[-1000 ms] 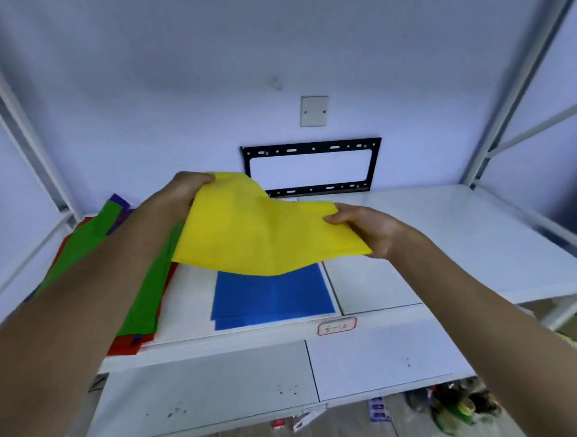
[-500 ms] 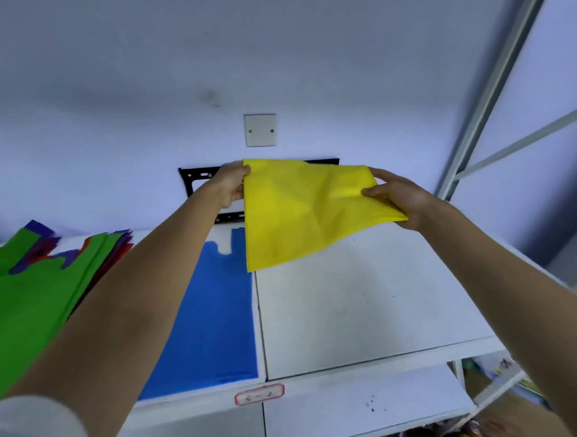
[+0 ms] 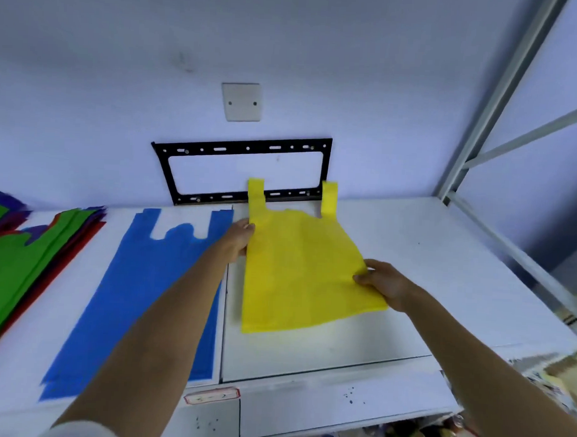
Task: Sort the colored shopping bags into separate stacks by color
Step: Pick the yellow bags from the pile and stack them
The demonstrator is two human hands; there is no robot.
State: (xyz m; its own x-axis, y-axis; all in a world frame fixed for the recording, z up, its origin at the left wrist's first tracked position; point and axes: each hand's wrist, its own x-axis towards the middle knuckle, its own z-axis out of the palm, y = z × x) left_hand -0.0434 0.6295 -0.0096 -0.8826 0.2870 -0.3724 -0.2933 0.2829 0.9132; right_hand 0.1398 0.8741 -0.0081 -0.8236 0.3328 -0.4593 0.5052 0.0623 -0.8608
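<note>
At the shelf's [image 3: 410, 255] left edge, the unsorted pile [image 3: 21, 258], green on top, is fanned out for picking. Beside it, the blue bag [image 3: 130, 294] is laid flat as its own stack. The yellow bag [image 3: 298, 274] is spread right of the seam: its left edge is gripped by the left hand [image 3: 239, 238], its right edge pinched by the right hand [image 3: 381, 282], apparently to start a separate stack.

In front of you a white shelf [image 3: 410, 255] of flat panels carries three things: at your left, a fanned pile of green, red and purple fabric bags [image 3: 24, 261]; beside it, one flat blue fabric bag [image 3: 140, 291]; right of that, a yellow fabric bag [image 3: 298, 271], its handles toward the wall.
</note>
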